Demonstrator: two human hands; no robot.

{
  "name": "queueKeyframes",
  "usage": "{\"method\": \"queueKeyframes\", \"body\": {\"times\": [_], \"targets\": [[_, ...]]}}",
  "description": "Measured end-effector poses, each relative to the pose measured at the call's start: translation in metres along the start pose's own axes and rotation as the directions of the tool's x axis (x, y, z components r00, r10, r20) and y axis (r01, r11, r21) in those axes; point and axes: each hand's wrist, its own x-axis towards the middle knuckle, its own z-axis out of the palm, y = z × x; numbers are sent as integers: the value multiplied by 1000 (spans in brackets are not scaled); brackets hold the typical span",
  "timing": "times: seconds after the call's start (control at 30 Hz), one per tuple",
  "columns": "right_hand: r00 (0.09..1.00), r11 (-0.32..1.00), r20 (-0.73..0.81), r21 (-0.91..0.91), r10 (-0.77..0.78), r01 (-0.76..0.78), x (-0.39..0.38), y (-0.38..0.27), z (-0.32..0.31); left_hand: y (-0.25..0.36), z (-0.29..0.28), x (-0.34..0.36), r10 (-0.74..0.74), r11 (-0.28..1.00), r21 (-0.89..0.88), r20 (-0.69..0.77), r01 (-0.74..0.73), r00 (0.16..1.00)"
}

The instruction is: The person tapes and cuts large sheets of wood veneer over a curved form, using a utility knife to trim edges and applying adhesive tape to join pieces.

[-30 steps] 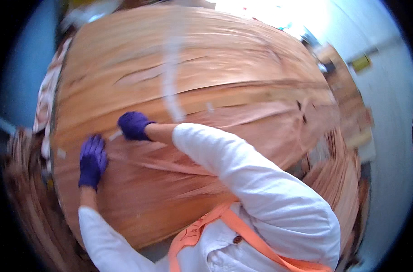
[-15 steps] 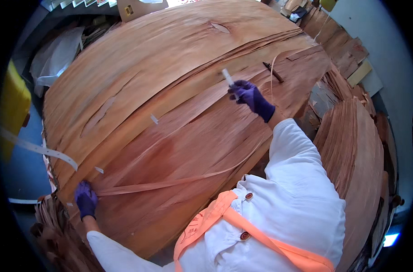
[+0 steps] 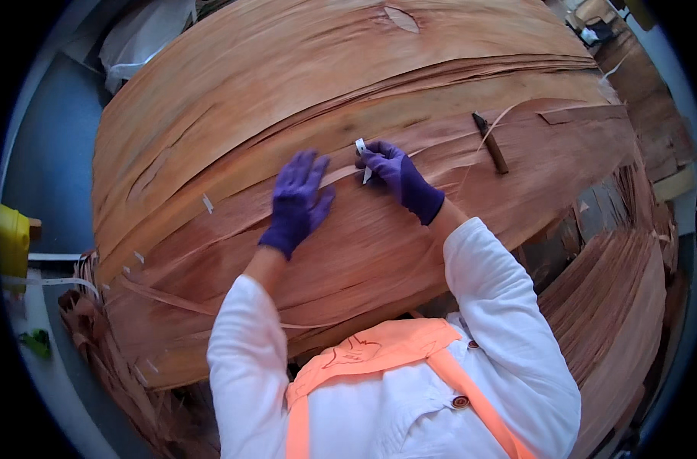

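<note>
My right hand (image 3: 400, 177), in a purple glove, pinches a short strip of white tape (image 3: 360, 145) just over the veneer seam. Beside it on the left, my purple-gloved left hand (image 3: 296, 200) has its fingers spread and holds nothing. It lies over the reddish veneer sheet (image 3: 394, 249), slightly blurred. Above both hands runs the split edge of the paler veneer (image 3: 272, 99). A small piece of white tape (image 3: 208, 203) sticks across the seam to the left, with several others nearer the left end.
A dark-bladed tool with a wooden handle (image 3: 495, 149) lies right of my hands, under a thin veneer strip. More stacked veneer (image 3: 609, 306) stands at the lower right. At the left are a yellow container (image 3: 12, 241) and a long white perforated tape (image 3: 54, 281).
My left hand has moved from the sheet's left end to the middle, beside my right hand. My right hand, keeping the tape, has come closer to the seam. The view has shifted.
</note>
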Motion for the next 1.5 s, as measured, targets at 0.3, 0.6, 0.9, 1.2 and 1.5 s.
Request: {"method": "queueKeyframes", "body": {"times": [0.3,0.6,0.9,1.2,1.5], "targets": [[999,975,30,-218,44,-36,-10,-49,-3,-5,50,16,-34,992,127,63,26,997],[981,964,26,-195,191,-183,33,-17,-7,-9,51,17,-38,999,32,34,37,999],[992,840,111,-542,63,7,32,-15,-10,-6,42,41,-17,999,-43,153,24,988],[964,935,-29,-236,264,-264,46,-5,-7,-15,47,43,-157,975,-150,55,164,986],[985,923,92,-373,144,-100,26,-56,-6,-6,45,36,-185,981,-46,104,191,977]]}}
